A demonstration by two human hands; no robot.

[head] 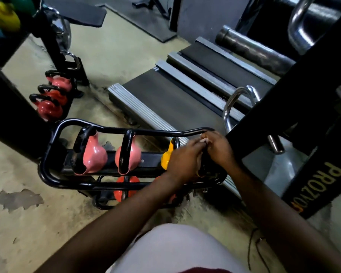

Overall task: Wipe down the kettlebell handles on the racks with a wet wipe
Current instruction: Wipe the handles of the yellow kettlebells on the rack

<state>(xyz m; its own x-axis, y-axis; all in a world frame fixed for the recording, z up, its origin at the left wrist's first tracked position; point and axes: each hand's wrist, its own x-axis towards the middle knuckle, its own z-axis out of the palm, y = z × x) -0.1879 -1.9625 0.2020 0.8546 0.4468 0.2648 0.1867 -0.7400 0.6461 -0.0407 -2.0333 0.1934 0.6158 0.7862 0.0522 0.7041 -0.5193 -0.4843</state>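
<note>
Floor: worn, patchy gym floor (24, 223) lay under the black rack (47, 170).
Rack: two pink kettlebells (95, 156) sat at its left.
Yellow kettlebell (166, 158): at its right end.
Left hand (182, 160): closed around something on the rack beside the yellow kettlebell.
Right hand (220, 152): pinched the white wipe (204, 140) there.

A black tubular rack (53, 134) stands on the floor and holds, on its upper tier, two pink kettlebells (93, 154) (129, 156) with black handles toward its left end and a yellow kettlebell (166, 158) toward its right end, all lying tilted; the black handle of a further bell at the rack's right end is largely hidden. On the lower tier, below the second pink bell, sits an orange-red kettlebell (124, 187), partly masked by the rack's front rail. A small white wet wipe (204, 140) shows as a crumpled scrap just above the rack's right end, against the hidden handle.
</note>
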